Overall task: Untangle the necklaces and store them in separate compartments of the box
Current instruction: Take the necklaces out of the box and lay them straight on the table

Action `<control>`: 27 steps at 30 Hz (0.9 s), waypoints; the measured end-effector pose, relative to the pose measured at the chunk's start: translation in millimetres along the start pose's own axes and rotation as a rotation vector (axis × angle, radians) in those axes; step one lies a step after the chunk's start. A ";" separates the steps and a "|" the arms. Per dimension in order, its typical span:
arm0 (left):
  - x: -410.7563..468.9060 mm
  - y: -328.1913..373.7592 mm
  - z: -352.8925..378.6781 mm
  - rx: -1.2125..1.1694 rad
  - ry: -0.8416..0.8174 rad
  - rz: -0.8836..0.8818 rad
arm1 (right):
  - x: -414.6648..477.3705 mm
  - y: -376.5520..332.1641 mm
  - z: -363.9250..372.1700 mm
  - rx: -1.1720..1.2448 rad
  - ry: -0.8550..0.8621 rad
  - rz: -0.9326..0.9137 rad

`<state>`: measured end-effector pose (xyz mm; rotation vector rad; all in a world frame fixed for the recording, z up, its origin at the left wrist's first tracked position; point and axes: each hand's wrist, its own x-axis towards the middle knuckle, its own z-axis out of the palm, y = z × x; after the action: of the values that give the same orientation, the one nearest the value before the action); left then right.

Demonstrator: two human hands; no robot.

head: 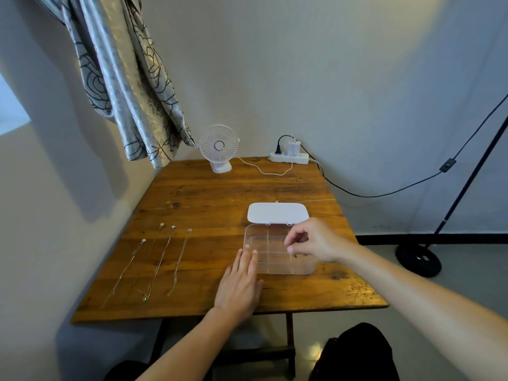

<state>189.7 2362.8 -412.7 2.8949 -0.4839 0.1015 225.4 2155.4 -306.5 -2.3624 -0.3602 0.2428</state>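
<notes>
A clear plastic box (275,266) with several compartments sits on the wooden table (209,193), its white lid (277,212) flipped open behind it. The compartments look empty. Several thin necklaces lie straight and apart on the table's left: one (123,272) far left, another (159,264) in the middle, a third (180,261) nearest the box. My left hand (240,281) lies flat, fingers together, its tips touching the box's left wall. My right hand (310,240) hovers over the box's right side, fingers loosely curled and apart, nothing visible in them.
A small white fan (218,147) stands at the table's back, with a white power strip (288,157) to its right and cables trailing off. A patterned curtain (123,78) hangs at the left. A black lamp stand base (417,259) rests on the floor at right.
</notes>
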 end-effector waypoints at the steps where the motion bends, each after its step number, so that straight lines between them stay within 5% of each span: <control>1: -3.5 -4.1 -4.9 -0.032 0.016 0.002 | 1.1 -9.5 2.5 0.049 0.002 -0.012; 7: -52.0 -57.8 -19.4 -0.137 0.158 -0.172 | 19.5 -54.0 68.0 0.176 -0.039 -0.051; 13: -99.4 -96.2 -14.2 -0.090 0.205 -0.138 | 41.8 -58.6 151.6 0.082 -0.132 -0.020; 22: -105.1 -101.3 2.9 -0.121 0.206 -0.147 | 24.7 -36.2 149.8 -0.186 0.051 -0.079; 27: -105.7 -103.6 3.0 -0.158 0.199 -0.167 | 15.7 -40.0 166.1 -0.342 -0.038 -0.147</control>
<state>124.1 2491.2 -445.9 2.7191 -0.2050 0.3073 187.2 2294.2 -399.8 -2.6520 -0.6339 0.1672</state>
